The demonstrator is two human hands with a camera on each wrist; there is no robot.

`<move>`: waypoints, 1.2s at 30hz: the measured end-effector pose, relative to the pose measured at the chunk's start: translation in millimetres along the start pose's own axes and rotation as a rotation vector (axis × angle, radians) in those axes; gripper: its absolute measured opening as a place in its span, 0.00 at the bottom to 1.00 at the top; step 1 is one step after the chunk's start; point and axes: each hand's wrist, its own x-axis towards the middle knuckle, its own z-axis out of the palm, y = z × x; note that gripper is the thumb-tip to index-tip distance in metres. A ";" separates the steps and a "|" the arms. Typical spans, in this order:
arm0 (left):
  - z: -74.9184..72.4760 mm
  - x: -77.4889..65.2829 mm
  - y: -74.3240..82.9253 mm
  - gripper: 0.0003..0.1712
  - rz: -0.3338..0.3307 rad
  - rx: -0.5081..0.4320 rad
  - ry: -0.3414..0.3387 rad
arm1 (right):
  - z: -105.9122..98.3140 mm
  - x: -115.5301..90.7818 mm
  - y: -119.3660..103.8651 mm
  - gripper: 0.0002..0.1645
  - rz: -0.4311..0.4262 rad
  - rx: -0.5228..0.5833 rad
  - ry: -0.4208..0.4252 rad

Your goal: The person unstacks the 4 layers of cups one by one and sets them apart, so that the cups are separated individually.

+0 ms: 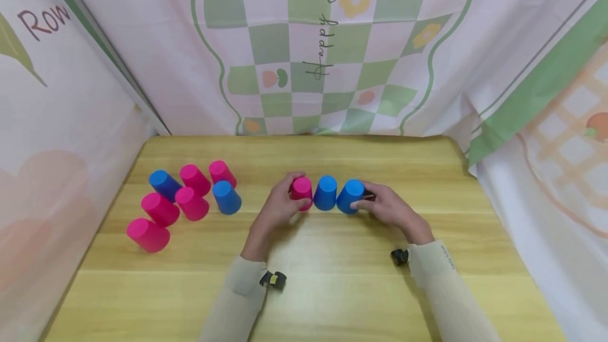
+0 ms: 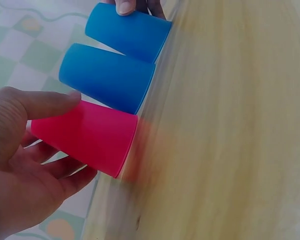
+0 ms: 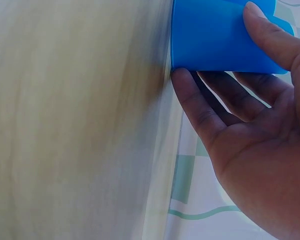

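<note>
Three upside-down cups stand in a row at the middle of the table. My left hand (image 1: 281, 202) holds the pink cup (image 1: 302, 193) at the row's left end, thumb on the near side and fingers around the back. At the right end, my right hand (image 1: 387, 205) grips a blue cup (image 1: 350, 197) between thumb and fingers. Another blue cup (image 1: 325, 193) stands between these two, with neither hand on it. In the left wrist view the held pink cup (image 2: 90, 135) has its wide rim down at the tabletop. The right wrist view shows fingertips against the side of the blue cup (image 3: 220, 40).
On the left of the wooden table (image 1: 323, 289) stand several more upside-down cups, among them a pink cup (image 1: 149, 235) nearest me and a blue cup (image 1: 227, 198) closest to the row. Printed curtains (image 1: 313, 41) border the table's back and sides.
</note>
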 end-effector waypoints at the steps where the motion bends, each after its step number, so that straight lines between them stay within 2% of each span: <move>1: 0.3 -0.3 -0.4 0.40 0.000 0.002 0.001 | 0.4 -0.3 0.1 0.25 -0.002 -0.002 -0.001; 8: 1.7 -2.2 -2.5 0.38 0.003 0.011 0.011 | 1.6 -0.9 0.3 0.26 -0.007 -0.015 -0.006; 16: -5.7 -9.2 0.1 0.35 0.015 0.036 0.031 | 1.1 -0.5 -0.3 0.25 0.001 -0.017 -0.010; 27: -27.1 -25.3 8.1 0.33 -0.040 0.078 0.065 | 1.1 -0.6 2.0 0.25 -0.010 -0.025 -0.010; 36: -47.7 -44.6 6.1 0.31 -0.020 0.134 0.103 | 0.4 0.0 0.6 0.23 -0.005 -0.009 -0.007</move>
